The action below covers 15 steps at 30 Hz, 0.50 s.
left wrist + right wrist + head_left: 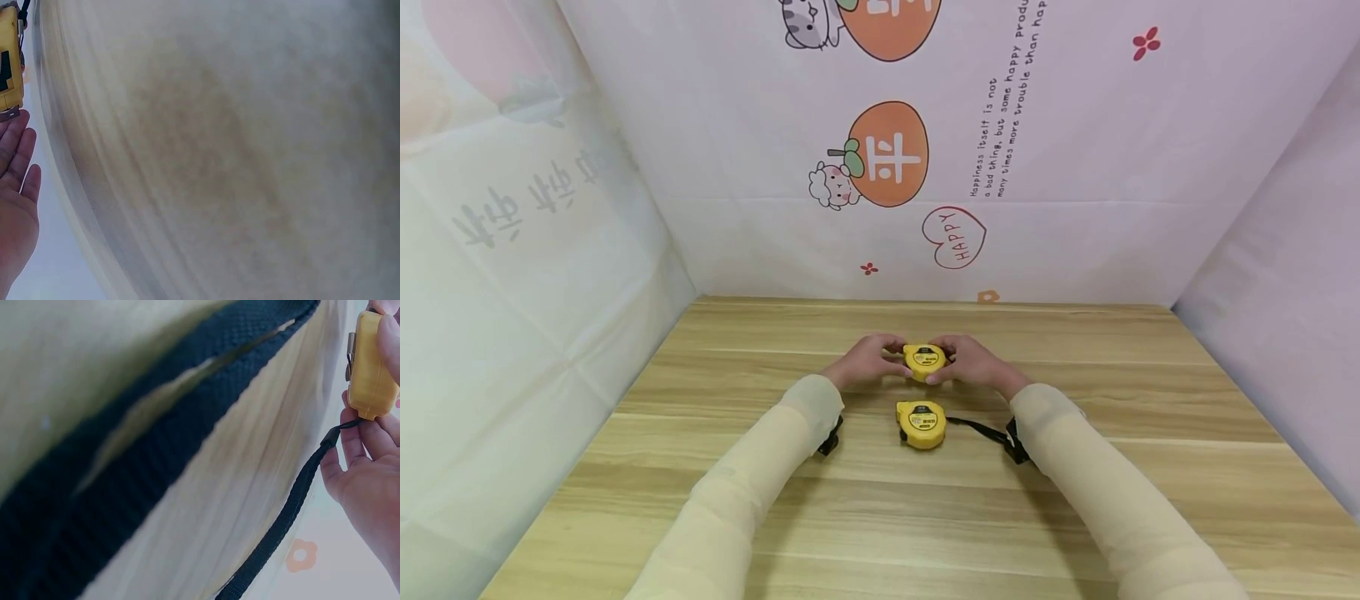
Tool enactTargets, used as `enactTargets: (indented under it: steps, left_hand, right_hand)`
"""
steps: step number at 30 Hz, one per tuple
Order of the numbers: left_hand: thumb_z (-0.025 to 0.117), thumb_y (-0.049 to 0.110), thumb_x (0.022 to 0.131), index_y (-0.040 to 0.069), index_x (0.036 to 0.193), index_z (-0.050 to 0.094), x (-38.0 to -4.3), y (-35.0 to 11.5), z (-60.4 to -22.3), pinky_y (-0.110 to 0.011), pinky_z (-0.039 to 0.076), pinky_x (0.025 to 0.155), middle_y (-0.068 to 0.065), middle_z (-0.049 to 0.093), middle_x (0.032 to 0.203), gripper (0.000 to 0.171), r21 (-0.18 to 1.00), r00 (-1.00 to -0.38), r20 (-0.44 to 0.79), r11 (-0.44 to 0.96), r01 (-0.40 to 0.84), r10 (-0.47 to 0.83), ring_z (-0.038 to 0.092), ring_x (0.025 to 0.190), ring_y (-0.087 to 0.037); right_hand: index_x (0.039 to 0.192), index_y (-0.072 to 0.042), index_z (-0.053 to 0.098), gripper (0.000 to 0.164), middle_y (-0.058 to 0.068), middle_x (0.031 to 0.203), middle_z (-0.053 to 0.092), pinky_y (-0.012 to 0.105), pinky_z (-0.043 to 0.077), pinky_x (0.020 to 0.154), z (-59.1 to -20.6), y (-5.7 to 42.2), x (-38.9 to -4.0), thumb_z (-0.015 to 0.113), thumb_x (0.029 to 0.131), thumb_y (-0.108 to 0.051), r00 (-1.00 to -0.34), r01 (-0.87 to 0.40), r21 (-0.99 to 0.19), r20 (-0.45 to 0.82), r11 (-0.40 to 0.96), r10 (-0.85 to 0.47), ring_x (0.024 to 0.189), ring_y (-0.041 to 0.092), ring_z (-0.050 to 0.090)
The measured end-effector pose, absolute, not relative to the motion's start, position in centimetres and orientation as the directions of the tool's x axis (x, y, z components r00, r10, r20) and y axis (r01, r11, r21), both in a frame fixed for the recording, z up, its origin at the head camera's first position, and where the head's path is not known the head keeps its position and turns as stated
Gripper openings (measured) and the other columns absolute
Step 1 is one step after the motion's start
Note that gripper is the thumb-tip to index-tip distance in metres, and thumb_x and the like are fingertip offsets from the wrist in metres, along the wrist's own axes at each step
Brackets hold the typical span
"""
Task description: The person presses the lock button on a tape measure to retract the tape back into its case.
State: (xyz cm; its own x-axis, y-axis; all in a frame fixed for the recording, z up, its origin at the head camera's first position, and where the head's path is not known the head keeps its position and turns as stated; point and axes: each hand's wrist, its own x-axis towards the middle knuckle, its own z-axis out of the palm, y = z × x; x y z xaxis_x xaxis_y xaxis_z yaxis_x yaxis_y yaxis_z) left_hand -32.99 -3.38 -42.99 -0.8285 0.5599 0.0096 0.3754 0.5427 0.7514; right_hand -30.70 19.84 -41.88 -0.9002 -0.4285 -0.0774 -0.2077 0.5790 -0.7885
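Note:
Between both hands, toward the table's back, is a yellow tape measure [924, 359] with a black-marked label. My right hand [972, 363] pinches its right side; the right wrist view shows the thumb on the yellow case [372, 369] and fingers behind it. At its left side my left hand [868, 360] has thumb and forefinger at the case. In the left wrist view, that hand's fingers [24, 147] lie by the metal hook end, and the thumb is out of frame. A second yellow tape measure [922, 425] lies nearer on the table, touched by neither hand.
A black strap [977, 427] runs right from the nearer tape measure toward the right wrist. Another black strap [281, 515] hangs from the held one. The wood-grain table [880, 517] meets a printed white cloth wall [775, 242] at the back.

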Motion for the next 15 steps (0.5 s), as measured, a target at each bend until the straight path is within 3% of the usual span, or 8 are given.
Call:
enactTargets:
  steps: [15]
  left_hand:
    - [0.079, 0.029, 0.083, 0.005, 0.135, 0.055, -32.94, -3.41, -42.98, -0.036, 0.041, 0.102, -0.008, 0.057, 0.13, 0.062, 0.743, -0.837, -0.018, 0.568, 0.354, 0.546, 0.052, 0.122, -0.021]
  right_hand:
    - [0.137, 0.001, 0.049, 0.072, 0.013, 0.13, 0.055, 0.048, 0.037, 0.103, -42.12, 19.61, -30.91, 0.083, 0.079, -0.026, -0.9, -0.204, -0.77, -0.094, 0.605, -0.425, 0.12, 0.029, 0.05]
